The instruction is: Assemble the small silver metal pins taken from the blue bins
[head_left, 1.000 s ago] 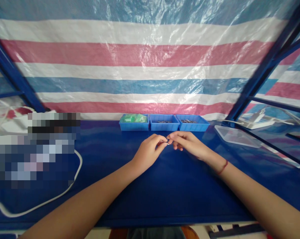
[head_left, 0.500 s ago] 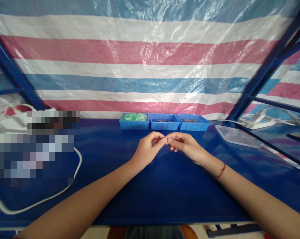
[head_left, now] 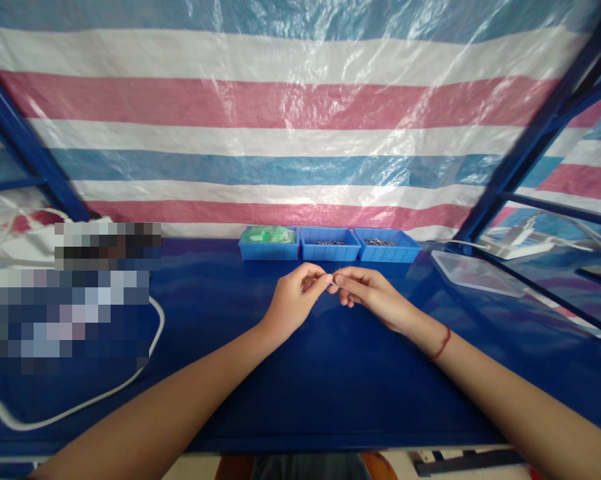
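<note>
My left hand (head_left: pixel 296 297) and my right hand (head_left: pixel 368 291) meet fingertip to fingertip above the blue table (head_left: pixel 350 393). Thumb and forefinger are pinched together on each hand. Between the fingertips is something tiny and pale, too small to name and mostly covered by the fingers. Just beyond the hands stand three blue bins in a row. The left bin (head_left: pixel 269 252) contains green plastic packets (head_left: pixel 269 235). Small metal parts lie in the middle bin (head_left: pixel 329 253) and in the right bin (head_left: pixel 389 255).
A white cable (head_left: pixel 158 327) loops over the table's left side, beside a blurred-out area. At the right lies a clear plastic lid (head_left: pixel 475 273), near a white power strip (head_left: pixel 518 243). Blue metal posts (head_left: pixel 510 153) frame a striped plastic sheet (head_left: pixel 300 103) behind.
The fingertips have shifted slightly, and a small gap with a pale bit now shows between them. Arms and bins stay in place.
</note>
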Motion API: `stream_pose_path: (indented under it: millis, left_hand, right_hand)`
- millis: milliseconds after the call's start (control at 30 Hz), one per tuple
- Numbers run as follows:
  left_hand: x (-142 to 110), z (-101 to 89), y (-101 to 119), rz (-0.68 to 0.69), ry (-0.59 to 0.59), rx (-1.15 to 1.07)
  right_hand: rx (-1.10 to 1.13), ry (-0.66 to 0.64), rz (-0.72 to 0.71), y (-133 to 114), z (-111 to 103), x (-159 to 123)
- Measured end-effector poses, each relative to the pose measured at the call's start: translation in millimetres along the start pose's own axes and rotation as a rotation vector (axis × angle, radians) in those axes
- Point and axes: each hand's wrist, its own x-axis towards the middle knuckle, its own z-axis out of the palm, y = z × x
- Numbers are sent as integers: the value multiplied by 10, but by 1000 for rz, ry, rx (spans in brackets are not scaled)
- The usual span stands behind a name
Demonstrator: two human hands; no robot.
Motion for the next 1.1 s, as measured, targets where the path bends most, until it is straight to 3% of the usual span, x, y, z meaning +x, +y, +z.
stream_pose_path:
  millis: [167, 267, 367, 500, 567, 633, 767, 867, 967, 1100]
  left_hand:
    - [17, -18, -21, 13, 18, 6]
    - [17, -20, -8, 10, 18, 34]
    - [7, -12, 16, -2, -2, 50]
    - [8, 7, 28, 11, -39, 78]
    - [20, 10, 18, 14, -17, 110]
    - [32, 3, -1, -10, 18, 173]
    - [33, -33, -28, -16, -80, 464]
    - [11, -40, -21, -4, -184, 732]
    - [-6, -30, -2, 9, -197, 882]
    - [7, -49, -1, 32, -226, 934]
  right_hand:
    - [-107, -14, 0, -51, 26, -6]
    - [-163, 119, -128, -78, 35, -19]
    - [-355, 243, -308, -123, 47, -63]
    - [-667, 233, -462, -161, 35, -100]
    - [-666, 244, -419, -127, -21, -58]
    - [-576, 341, -333, -55, -138, 31]
    - [-422, 717, -188, 140, -548, 248]
    - [-456, 943, -85, 289, -898, 340]
    - [-521, 940, 22, 404, -1125, 362]
    - [-576, 909, 7, 423, -1114, 358]
